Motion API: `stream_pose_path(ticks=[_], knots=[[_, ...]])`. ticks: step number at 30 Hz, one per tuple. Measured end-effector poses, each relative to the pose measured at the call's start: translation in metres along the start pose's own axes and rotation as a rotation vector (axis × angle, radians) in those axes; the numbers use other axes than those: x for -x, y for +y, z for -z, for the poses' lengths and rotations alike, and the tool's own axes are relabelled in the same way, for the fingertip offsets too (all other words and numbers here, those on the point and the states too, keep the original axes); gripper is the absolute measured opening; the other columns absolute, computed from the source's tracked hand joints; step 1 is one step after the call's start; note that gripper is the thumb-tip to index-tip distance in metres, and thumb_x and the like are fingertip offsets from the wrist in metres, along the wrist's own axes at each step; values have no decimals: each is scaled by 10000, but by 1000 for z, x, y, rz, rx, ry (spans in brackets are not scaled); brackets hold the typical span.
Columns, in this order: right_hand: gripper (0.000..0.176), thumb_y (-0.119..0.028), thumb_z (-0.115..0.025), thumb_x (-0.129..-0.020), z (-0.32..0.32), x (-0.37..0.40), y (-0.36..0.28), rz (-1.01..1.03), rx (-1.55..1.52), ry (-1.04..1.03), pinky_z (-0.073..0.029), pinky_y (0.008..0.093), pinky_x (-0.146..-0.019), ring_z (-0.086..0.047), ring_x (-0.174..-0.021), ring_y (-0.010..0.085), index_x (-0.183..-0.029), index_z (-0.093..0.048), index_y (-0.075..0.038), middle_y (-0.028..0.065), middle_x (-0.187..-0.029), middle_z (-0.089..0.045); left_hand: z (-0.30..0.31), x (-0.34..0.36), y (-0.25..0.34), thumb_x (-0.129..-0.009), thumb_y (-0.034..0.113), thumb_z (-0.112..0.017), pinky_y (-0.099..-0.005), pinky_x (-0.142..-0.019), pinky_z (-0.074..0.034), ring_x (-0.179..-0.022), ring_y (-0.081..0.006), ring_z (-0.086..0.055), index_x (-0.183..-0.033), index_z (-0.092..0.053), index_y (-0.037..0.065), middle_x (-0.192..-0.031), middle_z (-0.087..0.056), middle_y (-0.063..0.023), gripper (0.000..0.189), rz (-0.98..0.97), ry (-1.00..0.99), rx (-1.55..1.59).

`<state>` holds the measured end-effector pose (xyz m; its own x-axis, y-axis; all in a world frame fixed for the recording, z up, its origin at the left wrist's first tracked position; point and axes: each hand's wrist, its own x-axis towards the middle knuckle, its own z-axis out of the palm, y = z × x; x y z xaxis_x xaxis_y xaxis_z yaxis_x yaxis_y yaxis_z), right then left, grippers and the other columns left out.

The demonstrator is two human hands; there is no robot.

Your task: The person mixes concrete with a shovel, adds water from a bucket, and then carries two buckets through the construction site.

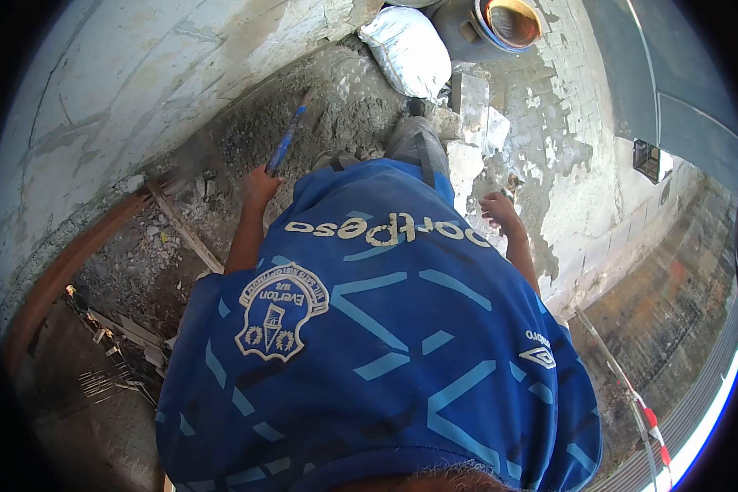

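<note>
From my remote view, the left hand (261, 187) is wrapped round the blue handle (282, 149), which slants over the grey mix (348, 102); I'd keep that grip firm, wrist loose. The right hand (500, 210) has bent fingers; I can't tell whether they pinch anything.

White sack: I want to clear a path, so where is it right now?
In the head view, the white sack is at the top, just right of centre, beside the dark bucket and beyond the person's legs.
</note>
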<state>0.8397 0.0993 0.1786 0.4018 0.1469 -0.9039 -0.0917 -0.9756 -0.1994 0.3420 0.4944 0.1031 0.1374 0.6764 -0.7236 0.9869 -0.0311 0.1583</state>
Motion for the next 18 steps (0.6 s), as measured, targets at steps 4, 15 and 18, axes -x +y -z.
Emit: stream_pose_path(ticks=[4, 15, 18], knots=[[396, -292, -692, -909, -8, 1, -28, 116, -91, -9, -502, 320, -623, -671, -787, 183, -1190, -595, -31, 98, -960, -687, -2, -2, 2, -774, 372, -820, -481, -874, -530, -1045, -387, -684, -1118, -684, 86, -1062, -725, -186, 467, -87, 61, -81], [397, -293, -698, -899, -17, 59, 91, -114, 167, 19, -478, 318, -535, -678, -723, 188, -1177, -613, -22, 116, -949, -694, 8, 16, 19, -806, 387, -767, -480, -912, -509, -1067, -414, -662, -1220, -646, 47, -1123, -698, -223, 550, -70, -21, -15], [396, -296, -704, -891, -25, 57, 117, -201, 48, -43, -497, 352, -574, -675, -746, 182, -1166, -622, -23, 106, -864, -682, -19, 7, -4, -835, 378, -742, -487, -929, -507, -1087, -414, -658, -1297, -613, 90, -1150, -695, -214, 559, -39, -25, 39]])
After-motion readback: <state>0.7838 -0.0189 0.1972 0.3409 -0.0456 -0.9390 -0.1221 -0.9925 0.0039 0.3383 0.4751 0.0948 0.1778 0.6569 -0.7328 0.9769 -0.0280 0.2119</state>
